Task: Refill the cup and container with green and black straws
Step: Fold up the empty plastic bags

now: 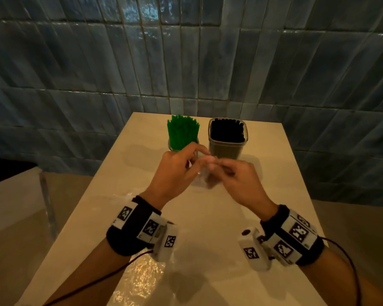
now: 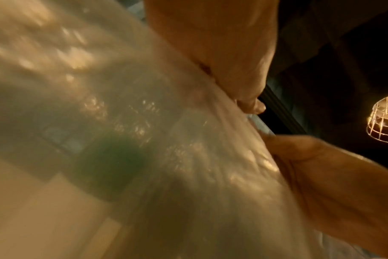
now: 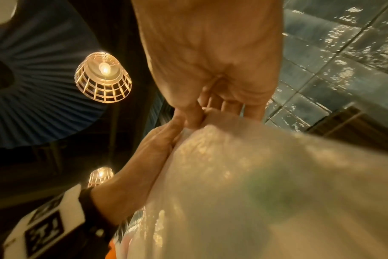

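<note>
Just before the square clear container [image 1: 228, 138], your left hand [image 1: 175, 171] and right hand [image 1: 241, 180] both pinch a thin clear plastic bag [image 1: 202, 173]: limp, slippery, so grip its bunched edge.

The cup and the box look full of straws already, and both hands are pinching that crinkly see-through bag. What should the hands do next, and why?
Probably lay the clear plastic bag aside. The green straws fill the cup and the black straws fill the container, while the left hand and right hand both pinch the bag's top.
</note>
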Motion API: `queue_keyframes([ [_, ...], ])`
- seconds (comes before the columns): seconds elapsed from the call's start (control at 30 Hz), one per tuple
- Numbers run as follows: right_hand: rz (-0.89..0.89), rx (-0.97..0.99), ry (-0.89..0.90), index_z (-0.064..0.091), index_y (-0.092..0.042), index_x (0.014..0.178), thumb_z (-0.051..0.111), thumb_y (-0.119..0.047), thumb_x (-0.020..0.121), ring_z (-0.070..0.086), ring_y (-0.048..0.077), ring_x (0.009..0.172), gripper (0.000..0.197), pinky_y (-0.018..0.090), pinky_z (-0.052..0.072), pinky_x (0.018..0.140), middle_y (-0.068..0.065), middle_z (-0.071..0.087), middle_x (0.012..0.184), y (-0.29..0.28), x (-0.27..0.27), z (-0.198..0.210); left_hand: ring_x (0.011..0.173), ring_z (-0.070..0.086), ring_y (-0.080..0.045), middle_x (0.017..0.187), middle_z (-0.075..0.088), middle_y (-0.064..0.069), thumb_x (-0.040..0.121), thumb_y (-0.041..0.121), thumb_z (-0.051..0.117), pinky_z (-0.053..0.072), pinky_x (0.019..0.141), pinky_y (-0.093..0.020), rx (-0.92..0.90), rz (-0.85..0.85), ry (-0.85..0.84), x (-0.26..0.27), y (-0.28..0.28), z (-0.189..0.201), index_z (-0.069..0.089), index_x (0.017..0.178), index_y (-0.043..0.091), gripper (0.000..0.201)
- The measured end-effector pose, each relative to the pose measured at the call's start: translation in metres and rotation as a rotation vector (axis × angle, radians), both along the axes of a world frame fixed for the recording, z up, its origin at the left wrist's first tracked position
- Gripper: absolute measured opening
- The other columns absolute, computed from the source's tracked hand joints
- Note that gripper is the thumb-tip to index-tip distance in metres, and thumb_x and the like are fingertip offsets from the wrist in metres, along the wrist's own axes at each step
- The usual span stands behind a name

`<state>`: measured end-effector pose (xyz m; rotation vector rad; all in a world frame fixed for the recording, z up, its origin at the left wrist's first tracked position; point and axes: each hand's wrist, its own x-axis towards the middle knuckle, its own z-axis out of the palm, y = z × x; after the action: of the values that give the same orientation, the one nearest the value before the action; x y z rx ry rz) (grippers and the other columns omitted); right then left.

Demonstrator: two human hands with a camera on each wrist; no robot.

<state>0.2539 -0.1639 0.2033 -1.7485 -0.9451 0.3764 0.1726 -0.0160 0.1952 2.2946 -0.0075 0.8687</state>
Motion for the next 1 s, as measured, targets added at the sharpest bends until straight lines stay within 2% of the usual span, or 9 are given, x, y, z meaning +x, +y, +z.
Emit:
queue_keyframes([
  [0.17,-0.175,0.118,0.381,0.07,-0.013,0.092,0.052,-0.019,0.093,0.068,0.018,0.082,0.019,0.029,0.056,0.079,0.006,0.072,0.085,-0.017,0.023,-0.003,0.046,0.046,-0.001,0.058,0.057,0.012,0.083,0.063,0.046,0.049,0.048,-0.029,0.233,0.113,0.087,-0.02,0.027,-0.002,0.069,0.081,0.022,0.047],
  [0.33,-0.247,0.258,0.557,0.07,-0.01,0.09,0.052,-0.014,0.092,0.069,0.017,0.076,0.018,0.031,0.057,0.078,0.003,0.073,0.08,-0.027,0.029,0.005,0.051,0.054,-0.005,0.062,0.064,0.01,0.08,0.072,0.039,0.051,0.053,-0.031,0.241,0.138,0.184,-0.032,0.037,0.0,0.069,0.082,0.025,0.056],
  [0.5,-0.288,0.415,0.73,0.071,-0.014,0.093,0.058,-0.023,0.079,0.07,0.013,0.084,0.021,0.024,0.058,0.074,0.002,0.074,0.09,-0.048,0.048,0.004,0.056,0.06,-0.007,0.06,0.065,0.01,0.076,0.048,0.057,0.047,0.054,-0.018,-0.081,0.219,0.256,-0.06,0.056,0.0,0.069,0.069,0.034,0.019],
  [0.6,-0.258,0.484,0.877,0.073,-0.015,0.085,0.062,-0.027,0.069,0.071,0.012,0.08,0.023,0.025,0.058,0.07,0.002,0.074,0.086,-0.05,0.045,0.0,0.062,0.063,-0.002,0.069,0.07,0.015,0.085,0.038,0.059,0.048,0.061,-0.01,-0.293,0.164,0.186,-0.063,0.057,-0.003,0.07,0.076,0.046,0.016],
  [0.7,-0.203,0.598,1.04,0.075,-0.016,0.08,0.059,-0.024,0.077,0.07,0.011,0.079,0.019,0.028,0.056,0.079,0.002,0.073,0.084,-0.049,0.047,-0.002,0.074,0.068,-0.008,0.08,0.073,0.01,0.09,0.043,0.054,0.053,0.069,-0.018,-0.401,0.102,0.083,-0.061,0.05,-0.002,0.072,0.084,0.04,0.019],
  [0.8,-0.213,0.675,1.139,0.073,-0.017,0.08,0.058,-0.016,0.079,0.068,0.008,0.078,0.015,0.025,0.055,0.079,-0.001,0.072,0.082,-0.047,0.051,0.001,0.069,0.067,-0.018,0.075,0.069,-0.001,0.096,0.029,0.046,0.057,0.071,-0.033,-0.509,0.145,0.011,-0.054,0.045,-0.001,0.068,0.082,0.024,0.027],
  [0.87,-0.322,0.611,1.015,0.069,-0.017,0.077,0.063,-0.007,0.078,0.066,0.01,0.081,0.012,0.024,0.056,0.076,-0.001,0.07,0.083,-0.045,0.053,0.003,0.06,0.062,-0.017,0.067,0.062,-0.001,0.096,0.028,0.041,0.055,0.066,-0.032,-0.474,0.229,-0.046,-0.048,0.041,0.0,0.06,0.081,0.022,0.025],
  [0.93,-0.491,0.429,0.59,0.061,-0.02,0.08,0.066,-0.002,0.079,0.06,0.01,0.086,0.019,0.027,0.05,0.084,-0.004,0.065,0.086,-0.041,0.052,0.006,0.052,0.054,-0.011,0.061,0.056,0.002,0.096,0.029,0.039,0.049,0.057,-0.022,-0.404,0.297,-0.09,-0.043,0.035,-0.001,0.056,0.082,0.027,0.022],
  [1.0,-0.535,0.272,0.073,0.055,-0.031,0.09,0.072,-0.01,0.078,0.055,0.004,0.095,0.029,0.024,0.044,0.092,-0.011,0.059,0.098,-0.032,0.04,0.012,0.048,0.048,-0.009,0.061,0.053,-0.001,0.097,0.033,0.042,0.043,0.048,-0.017,-0.336,0.293,-0.122,-0.035,0.026,0.001,0.055,0.083,0.026,0.021],
])
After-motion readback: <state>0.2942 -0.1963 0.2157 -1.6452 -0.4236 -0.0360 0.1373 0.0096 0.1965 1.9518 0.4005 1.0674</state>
